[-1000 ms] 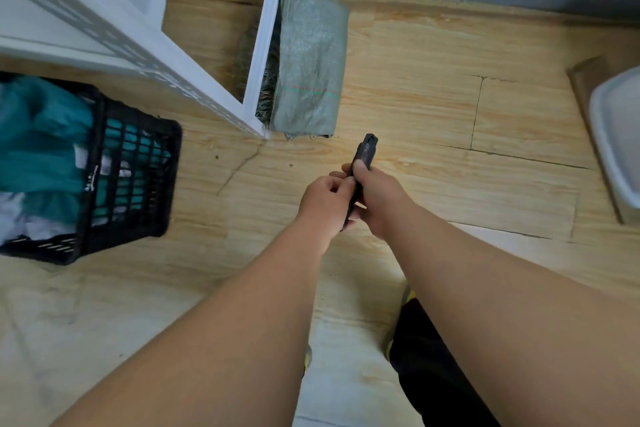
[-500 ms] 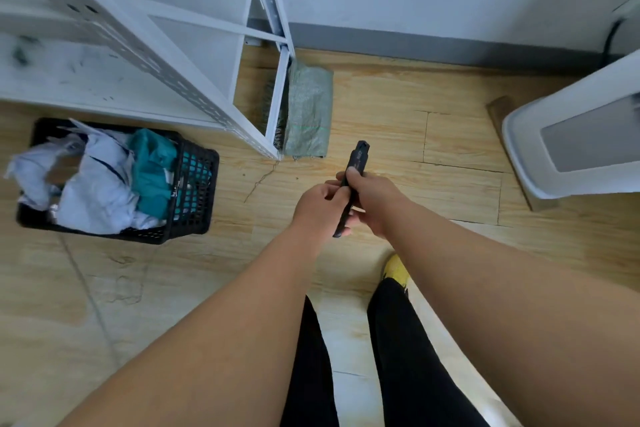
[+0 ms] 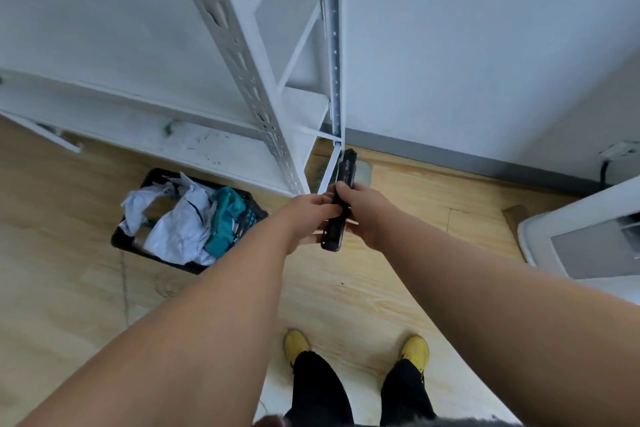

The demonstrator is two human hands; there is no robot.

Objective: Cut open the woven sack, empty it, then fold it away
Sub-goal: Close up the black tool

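Note:
Both hands hold a black utility knife [image 3: 340, 204] out in front of me, its tip pointing away toward the wall. My right hand [image 3: 363, 210] grips its middle, thumb on top. My left hand [image 3: 311, 215] holds the lower part from the left side. No blade shows. The folded green woven sack [image 3: 363, 172] lies on the wooden floor by the foot of the white shelf, mostly hidden behind the knife and the shelf post. A black crate [image 3: 187, 218] on the floor to the left holds white and teal clothes.
A white metal shelf unit [image 3: 263, 94] rises ahead and to the left. At the right edge stands a white bin [image 3: 585, 243]. A grey skirting runs along the wall. My yellow shoes [image 3: 356, 350] stand on the wooden floor below.
The view has tilted up and pulled back: more shelf and wall show, and the sack looks smaller and farther. Both hands keep the same hold on the knife.

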